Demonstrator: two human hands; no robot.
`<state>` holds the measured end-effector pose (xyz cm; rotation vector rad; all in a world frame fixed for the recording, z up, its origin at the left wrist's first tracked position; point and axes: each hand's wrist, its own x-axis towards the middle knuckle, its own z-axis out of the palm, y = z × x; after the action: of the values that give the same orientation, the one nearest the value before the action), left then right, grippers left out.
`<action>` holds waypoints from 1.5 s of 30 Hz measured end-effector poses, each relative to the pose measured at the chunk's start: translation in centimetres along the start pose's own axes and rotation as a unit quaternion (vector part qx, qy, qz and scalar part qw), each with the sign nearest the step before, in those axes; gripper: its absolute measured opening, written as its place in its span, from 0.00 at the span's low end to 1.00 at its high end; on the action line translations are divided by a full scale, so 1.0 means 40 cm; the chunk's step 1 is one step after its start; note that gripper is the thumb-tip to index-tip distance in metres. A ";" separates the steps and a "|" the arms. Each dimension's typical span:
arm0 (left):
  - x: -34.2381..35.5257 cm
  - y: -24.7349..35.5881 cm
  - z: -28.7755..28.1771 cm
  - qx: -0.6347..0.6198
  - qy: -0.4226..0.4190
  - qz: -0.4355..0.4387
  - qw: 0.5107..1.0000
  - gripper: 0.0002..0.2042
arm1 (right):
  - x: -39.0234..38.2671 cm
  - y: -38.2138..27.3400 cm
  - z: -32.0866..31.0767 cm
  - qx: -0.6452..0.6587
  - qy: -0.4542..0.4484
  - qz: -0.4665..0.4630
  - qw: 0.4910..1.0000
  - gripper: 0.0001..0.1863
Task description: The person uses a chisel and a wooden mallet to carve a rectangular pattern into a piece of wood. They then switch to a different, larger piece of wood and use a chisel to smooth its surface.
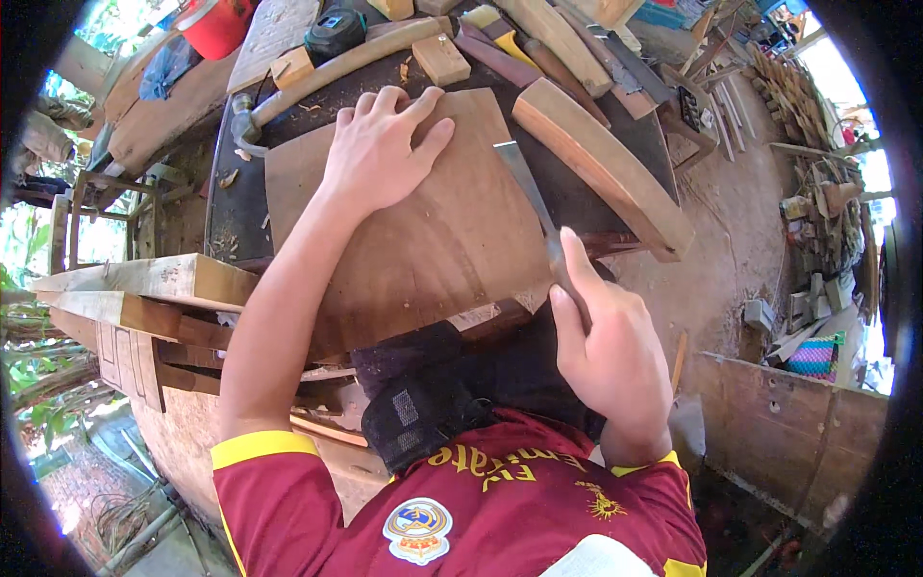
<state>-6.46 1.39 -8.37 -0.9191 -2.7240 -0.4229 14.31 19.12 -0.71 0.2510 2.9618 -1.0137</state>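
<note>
A flat brown wooden board (433, 240) lies before me on a dark worktop (245, 197). My left hand (385, 149) rests flat near its far edge, fingers spread, holding nothing. My right hand (615, 332) is closed round the handle of a chisel (527, 188), index finger stretched along it. The chisel's blade points away from me and slightly left, over the board's right side; whether it touches the wood I cannot tell. Beyond my left hand lies a hammer (336, 69) with a long wooden handle. A small wooden block (440, 60) sits by the board's far edge.
A thick curved timber piece (601, 168) lies right of the board. At the back are a tape measure (335, 37), a brush (492, 29) and several wood pieces. Stacked beams (163, 284) jut out at the left. A red bucket (213, 29) stands far left.
</note>
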 end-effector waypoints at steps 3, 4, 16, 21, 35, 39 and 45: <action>0.006 0.001 -0.011 0.004 -0.014 0.008 1.000 0.25 | 0.013 0.004 0.007 -0.010 -0.009 0.012 1.000 0.26; 0.004 0.000 -0.011 0.005 -0.017 0.006 1.000 0.25 | 0.040 0.001 0.009 -0.003 -0.006 0.018 1.000 0.26; 0.007 0.006 -0.012 -0.010 -0.023 -0.006 1.000 0.25 | 0.012 -0.010 0.015 -0.007 0.004 0.015 1.000 0.23; 0.012 0.006 -0.016 -0.005 -0.018 -0.005 1.000 0.25 | 0.118 -0.029 0.032 -0.004 0.021 0.035 0.999 0.23; 0.008 -0.002 -0.010 -0.016 0.007 0.017 1.000 0.24 | 0.167 -0.034 0.032 -0.005 0.009 0.031 0.999 0.24; 0.008 0.004 -0.015 -0.016 -0.002 -0.002 1.000 0.24 | 0.134 -0.044 0.028 -0.015 -0.005 0.035 0.999 0.24; 0.001 0.012 -0.016 -0.023 -0.018 -0.013 0.999 0.23 | -0.006 -0.026 0.021 -0.010 -0.015 0.021 1.000 0.23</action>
<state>-6.14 1.56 -7.68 -0.9125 -2.7731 -0.4790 14.34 17.75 -0.74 0.2956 2.9252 -0.9755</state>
